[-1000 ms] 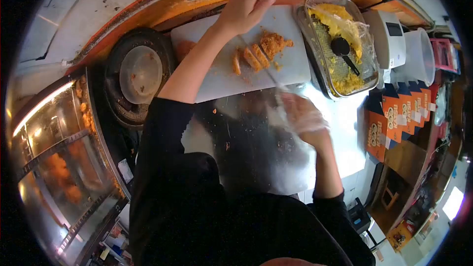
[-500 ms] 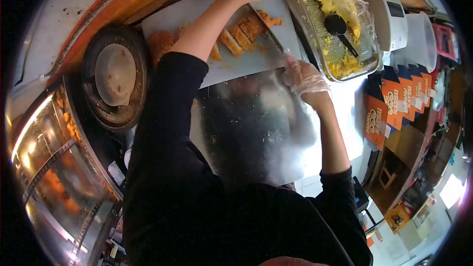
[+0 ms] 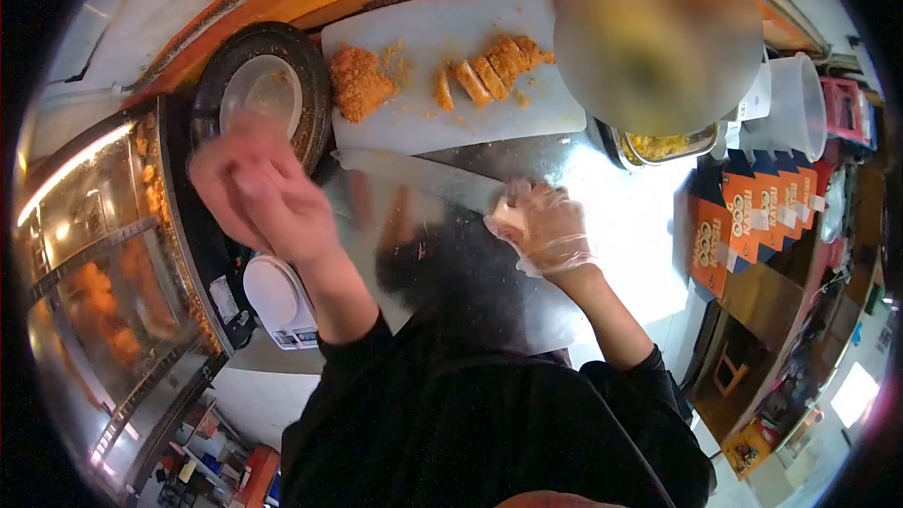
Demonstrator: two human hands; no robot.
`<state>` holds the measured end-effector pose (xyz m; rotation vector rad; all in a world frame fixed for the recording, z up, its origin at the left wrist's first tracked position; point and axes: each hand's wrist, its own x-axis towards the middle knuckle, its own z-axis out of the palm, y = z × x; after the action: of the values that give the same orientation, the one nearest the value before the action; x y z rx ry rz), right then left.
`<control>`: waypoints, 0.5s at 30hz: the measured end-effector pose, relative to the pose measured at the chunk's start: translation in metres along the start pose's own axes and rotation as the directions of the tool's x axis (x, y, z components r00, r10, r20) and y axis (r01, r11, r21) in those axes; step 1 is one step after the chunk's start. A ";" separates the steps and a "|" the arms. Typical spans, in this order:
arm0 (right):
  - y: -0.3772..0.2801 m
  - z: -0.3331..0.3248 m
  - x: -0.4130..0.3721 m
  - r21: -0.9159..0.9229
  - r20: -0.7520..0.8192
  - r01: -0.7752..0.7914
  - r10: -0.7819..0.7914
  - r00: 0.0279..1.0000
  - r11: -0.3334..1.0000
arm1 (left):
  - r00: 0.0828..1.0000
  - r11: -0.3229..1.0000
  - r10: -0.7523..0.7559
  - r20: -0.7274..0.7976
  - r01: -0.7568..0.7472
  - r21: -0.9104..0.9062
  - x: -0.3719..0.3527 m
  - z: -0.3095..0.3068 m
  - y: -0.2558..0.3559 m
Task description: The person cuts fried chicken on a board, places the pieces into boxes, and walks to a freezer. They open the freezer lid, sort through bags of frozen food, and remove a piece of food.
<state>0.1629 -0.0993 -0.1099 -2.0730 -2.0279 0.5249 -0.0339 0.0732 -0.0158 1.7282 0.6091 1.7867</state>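
My right hand (image 3: 546, 226), in a clear plastic glove, is wrapped round the handle of a large knife (image 3: 419, 177). The blade points left over the steel counter, just below the white cutting board (image 3: 395, 136). On the board lie a whole breaded cutlet (image 3: 357, 83) at the left and a cutlet cut into strips (image 3: 489, 71) at the right. My bare left hand (image 3: 263, 188) is blurred by motion over the lower edge of the round black pan (image 3: 320, 113) and the translucent bowl (image 3: 273, 85); its fingers are smeared.
A white scale (image 3: 277, 292) stands below the pan. A lit glass food cabinet (image 3: 103, 301) is at the left. A tray of yellow food (image 3: 668, 146), partly hidden by a blurred patch, stands at the right, beside orange boxes (image 3: 743, 212) and a clear tub (image 3: 800, 103).
My left hand has moved from above the board to the left, near the pan. My right hand has brought the knife off the board toward me, its blade now pointing left.
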 end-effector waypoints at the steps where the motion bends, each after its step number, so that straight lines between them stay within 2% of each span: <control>1: -0.002 -0.005 0.010 -0.086 -0.130 0.003 -0.014 0.991 0.996 | 0.997 0.991 -0.065 -0.032 0.069 0.114 -0.014 -0.003 0.010; 3: -0.014 -0.040 0.060 -0.075 -0.318 -0.061 0.034 0.947 0.995 | 0.979 0.971 -0.193 -0.057 0.199 0.133 -0.041 -0.018 0.018; 4: -0.008 -0.037 0.089 -0.260 -0.489 -0.031 -0.104 0.866 0.965 | 0.979 0.972 -0.196 -0.051 0.201 0.120 -0.054 -0.025 0.022; 6: 0.011 -0.012 0.156 -0.198 -0.406 -0.160 0.068 0.911 0.967 | 0.952 0.927 -0.301 -0.054 0.306 0.219 -0.075 -0.034 0.023; 7: 0.004 -0.011 0.176 0.024 -0.091 -0.362 0.363 0.927 0.932 | 0.927 0.890 -0.356 -0.116 0.374 0.259 -0.081 -0.035 0.030; 8: -0.001 -0.006 0.176 0.027 -0.083 -0.335 0.336 0.938 0.942 | 0.914 0.841 -0.376 -0.150 0.404 0.360 -0.098 -0.052 0.028; 9: -0.021 -0.017 0.168 0.031 -0.076 -0.322 0.323 0.943 0.946 | 0.900 0.838 -0.409 -0.152 0.436 0.327 -0.105 -0.059 0.028; 10: -0.023 0.006 0.163 0.042 -0.274 -0.230 0.232 0.933 0.972 | 0.870 0.788 -0.439 -0.223 0.492 0.371 -0.104 -0.050 0.036; 11: -0.022 0.028 0.158 0.019 -0.456 -0.130 0.124 0.881 0.991 | 0.856 0.724 -0.435 -0.279 0.517 0.456 -0.106 -0.049 0.039; 12: -0.021 0.030 0.160 0.030 -0.390 -0.089 0.093 0.916 0.996 | 0.847 0.701 -0.448 -0.285 0.531 0.477 -0.113 -0.056 0.036; 13: -0.021 0.031 0.160 0.047 -0.321 -0.049 0.062 0.945 0.998 | 0.856 0.679 -0.473 -0.210 0.506 0.532 -0.120 -0.062 0.041; 14: -0.019 0.038 0.159 0.092 -0.301 -0.019 0.046 0.953 0.996 | 0.876 0.768 -0.466 -0.125 0.471 0.435 -0.133 -0.076 0.037; 15: -0.017 0.041 0.160 0.180 -0.302 0.005 0.051 0.952 0.984 | 0.878 0.745 -0.448 -0.170 0.472 0.471 -0.132 -0.056 0.046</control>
<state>0.1311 0.0558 -0.1596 -1.9359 -1.7171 0.3483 -0.0941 -0.0461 -0.0847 1.6434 1.4937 1.3808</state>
